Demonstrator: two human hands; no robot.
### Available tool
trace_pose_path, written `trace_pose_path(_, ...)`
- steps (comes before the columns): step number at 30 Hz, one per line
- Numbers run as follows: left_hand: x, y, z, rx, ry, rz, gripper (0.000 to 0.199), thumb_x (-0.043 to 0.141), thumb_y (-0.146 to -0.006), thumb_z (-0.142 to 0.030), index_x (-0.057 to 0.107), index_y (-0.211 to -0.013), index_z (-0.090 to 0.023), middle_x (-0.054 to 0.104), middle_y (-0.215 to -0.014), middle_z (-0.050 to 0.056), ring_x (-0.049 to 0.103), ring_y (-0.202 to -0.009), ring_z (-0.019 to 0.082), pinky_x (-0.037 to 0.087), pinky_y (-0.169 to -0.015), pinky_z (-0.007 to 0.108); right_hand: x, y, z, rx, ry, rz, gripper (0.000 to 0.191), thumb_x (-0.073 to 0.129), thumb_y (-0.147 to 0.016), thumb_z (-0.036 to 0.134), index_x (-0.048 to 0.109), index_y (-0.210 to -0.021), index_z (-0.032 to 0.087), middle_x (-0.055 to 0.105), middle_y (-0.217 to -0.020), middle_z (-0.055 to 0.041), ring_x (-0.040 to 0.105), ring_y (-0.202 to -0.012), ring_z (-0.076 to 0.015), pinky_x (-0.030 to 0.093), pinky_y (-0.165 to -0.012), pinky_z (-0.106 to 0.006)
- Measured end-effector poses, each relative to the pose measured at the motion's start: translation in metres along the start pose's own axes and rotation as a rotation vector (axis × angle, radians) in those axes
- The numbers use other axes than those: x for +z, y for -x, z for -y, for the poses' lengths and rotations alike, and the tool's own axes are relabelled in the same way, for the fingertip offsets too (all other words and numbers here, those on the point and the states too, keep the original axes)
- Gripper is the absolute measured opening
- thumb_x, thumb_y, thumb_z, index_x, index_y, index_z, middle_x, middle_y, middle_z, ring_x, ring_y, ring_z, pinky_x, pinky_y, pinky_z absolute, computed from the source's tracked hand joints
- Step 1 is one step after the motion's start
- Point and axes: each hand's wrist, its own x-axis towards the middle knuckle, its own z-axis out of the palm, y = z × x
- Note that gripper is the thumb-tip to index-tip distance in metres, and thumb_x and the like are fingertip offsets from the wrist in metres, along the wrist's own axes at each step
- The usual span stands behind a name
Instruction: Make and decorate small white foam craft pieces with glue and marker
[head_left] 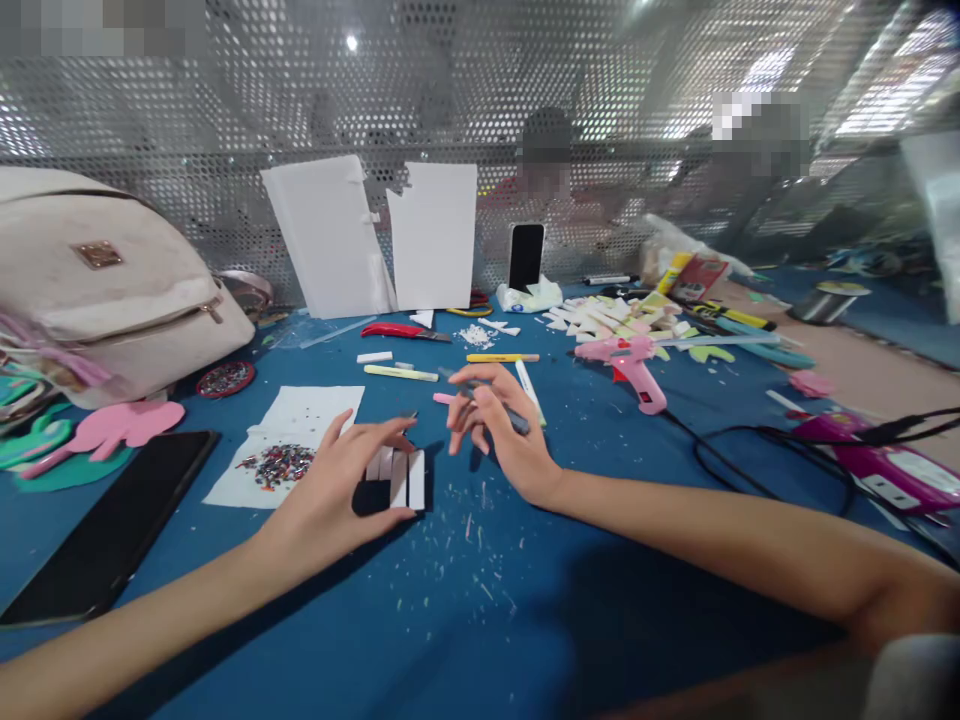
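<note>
On the blue table, my left hand (341, 470) is curved round a small block of white and dark strips (407, 480), thumb at its near edge and fingers at its far side. Just to the right, my right hand (499, 425) is raised with bent fingers round a slim greyish pen-like tool (516, 420). A short pink piece (443, 398) lies behind the gap between the hands. White paper (321, 403) with a pile of small multicoloured bits (276, 466) is left of my left hand.
A black tablet-like slab (112, 525) and a bag (112, 290) are at the left. Red-handled cutters (394, 329), markers (502, 357), foam scraps (600, 318) and a phone (526, 256) stand or lie behind. A pink glue gun (634, 370) with its cable is right.
</note>
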Motion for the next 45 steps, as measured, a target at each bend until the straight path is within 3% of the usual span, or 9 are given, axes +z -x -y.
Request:
trace_pose_path(3,-0.003,0.014,-0.008,0.082,-0.066,0.015,0.071,0.070,-0.089,-0.047,0.032,-0.147,-0.030,0.063,-0.130,0.007,0.053,-0.127,0.028,0.003,-0.121,0.057,0.001,0.001,0.002,-0.085,0.086,0.000,0.015,0.051,-0.102,0.036,0.057,-0.105,0.022,0.061,-0.097,-0.0020,0.068,-0.066,-0.0107,0.042,-0.048,-0.023)
trace_pose_path(8,-0.004,0.024,-0.012,0.135,-0.118,0.042,0.068,0.064,-0.092,-0.052,0.034,-0.147,-0.024,0.064,-0.128,0.011,0.058,-0.119,0.028,0.006,-0.122,0.058,0.000,0.001,0.008,-0.118,0.188,0.067,0.014,0.046,-0.103,0.028,0.058,-0.101,0.022,0.061,-0.097,-0.0031,0.069,-0.075,-0.0138,0.049,-0.056,-0.026)
trace_pose_path(12,-0.005,0.022,-0.007,0.158,-0.137,0.063,0.064,0.062,-0.092,-0.056,0.040,-0.143,-0.023,0.065,-0.125,0.009,0.059,-0.117,0.028,0.010,-0.121,0.058,-0.003,0.006,0.016,-0.137,0.299,0.200,0.015,0.045,-0.103,0.027,0.059,-0.106,0.023,0.063,-0.105,-0.0057,0.069,-0.085,-0.0163,0.056,-0.079,-0.034)
trace_pose_path(16,-0.010,0.027,-0.007,0.219,-0.159,0.038,0.052,0.061,-0.094,-0.054,0.050,-0.136,-0.024,0.066,-0.126,0.007,0.058,-0.119,0.028,0.015,-0.120,0.054,-0.013,0.017,0.021,-0.070,0.394,0.377,0.021,0.041,-0.104,0.019,0.050,-0.122,0.025,0.072,-0.108,-0.0071,0.070,-0.100,-0.0190,0.052,-0.094,-0.040)
trace_pose_path(19,-0.012,0.039,-0.014,0.328,-0.217,-0.034,0.029,0.051,-0.101,-0.043,0.061,-0.120,-0.023,0.071,-0.107,0.005,0.063,-0.098,0.025,0.035,-0.105,0.047,-0.021,0.021,0.025,-0.168,0.512,0.585,0.027,0.046,-0.101,0.014,0.051,-0.125,0.024,0.073,-0.113,-0.0078,0.065,-0.116,-0.0205,0.046,-0.102,-0.042)
trace_pose_path(22,-0.009,0.049,-0.023,0.414,-0.289,-0.037,0.033,0.041,-0.105,-0.036,0.066,-0.117,-0.019,0.067,-0.076,0.002,0.057,-0.069,0.021,0.043,-0.080,0.041,-0.024,0.021,0.027,-0.327,0.598,0.827,0.027,0.053,-0.099,0.016,0.055,-0.124,0.024,0.072,-0.119,-0.0097,0.057,-0.129,-0.0218,0.041,-0.105,-0.040)
trace_pose_path(25,-0.007,0.052,-0.026,0.470,-0.316,-0.013,0.037,0.040,-0.105,-0.034,0.068,-0.116,-0.014,0.066,-0.071,0.001,0.056,-0.060,0.019,0.046,-0.067,0.038,-0.023,0.021,0.026,-0.406,0.657,0.946,0.028,0.056,-0.099,0.019,0.056,-0.126,0.021,0.075,-0.111,-0.0082,0.052,-0.134,-0.0205,0.036,-0.109,-0.036)
trace_pose_path(38,0.000,0.048,-0.019,0.399,-0.254,-0.065,0.038,0.031,-0.108,-0.024,0.069,-0.113,-0.020,0.068,-0.071,-0.003,0.060,-0.063,0.017,0.045,-0.074,0.037,-0.019,0.016,0.023,-0.245,0.720,0.997,0.039,0.056,-0.101,0.025,0.052,-0.139,0.019,0.076,-0.105,-0.0062,0.046,-0.138,-0.0179,0.027,-0.114,-0.032)
trace_pose_path(45,0.008,0.055,-0.017,0.321,-0.240,-0.103,0.041,0.028,-0.111,-0.025,0.069,-0.111,-0.021,0.063,-0.071,-0.005,0.055,-0.067,0.015,0.038,-0.084,0.033,-0.021,0.016,0.017,-0.269,0.831,0.984,0.033,0.048,-0.104,0.031,0.052,-0.135,0.021,0.072,-0.121,-0.0056,0.040,-0.142,-0.0173,0.031,-0.112,-0.036)
